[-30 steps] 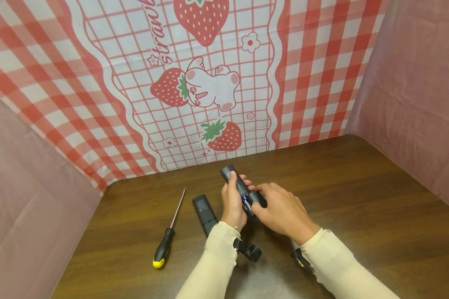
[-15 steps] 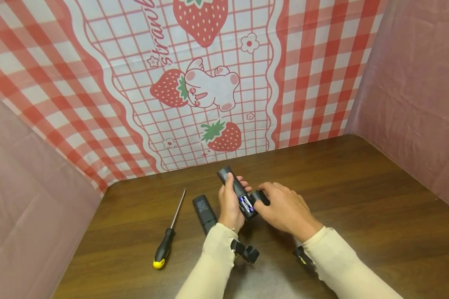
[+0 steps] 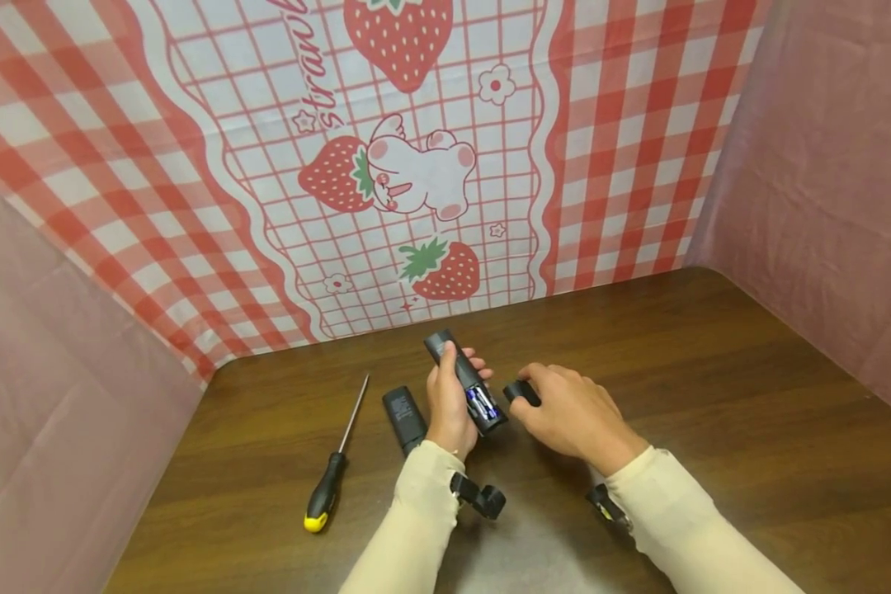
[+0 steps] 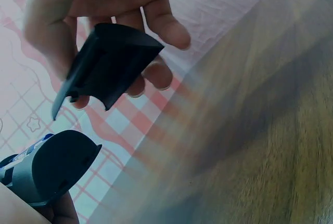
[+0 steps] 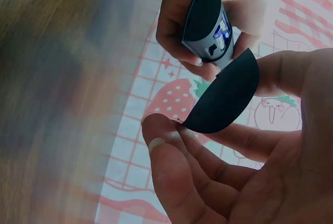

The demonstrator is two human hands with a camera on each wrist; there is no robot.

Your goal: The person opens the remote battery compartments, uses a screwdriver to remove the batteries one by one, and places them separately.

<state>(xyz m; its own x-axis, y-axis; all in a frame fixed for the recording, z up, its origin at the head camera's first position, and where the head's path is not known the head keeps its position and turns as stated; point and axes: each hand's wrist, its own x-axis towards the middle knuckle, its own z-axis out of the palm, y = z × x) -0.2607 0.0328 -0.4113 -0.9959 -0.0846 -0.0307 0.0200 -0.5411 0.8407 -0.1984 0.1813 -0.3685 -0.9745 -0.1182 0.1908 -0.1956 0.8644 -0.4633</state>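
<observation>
My left hand (image 3: 449,408) grips a black remote control (image 3: 460,371), its back facing up and its battery bay uncovered. Blue-and-silver batteries (image 3: 483,404) lie in that bay. Just to the right, my right hand (image 3: 572,412) pinches the black battery cover (image 3: 522,393) between thumb and fingers, apart from the remote. The left wrist view shows the hollow inside of the cover (image 4: 112,63) above the remote's end (image 4: 65,164). In the right wrist view the cover (image 5: 226,96) is seen end-on, with the remote (image 5: 205,18) beyond it.
A second black remote (image 3: 404,417) lies on the brown wooden table (image 3: 713,396), partly behind my left wrist. Further left is a screwdriver (image 3: 334,470) with a black and yellow handle. A strawberry-print cloth (image 3: 431,165) hangs along the table's back edge.
The battery cover has come off the remote and moved slightly right with my right hand. My left hand and the remote have shifted left, and the batteries now show fully.
</observation>
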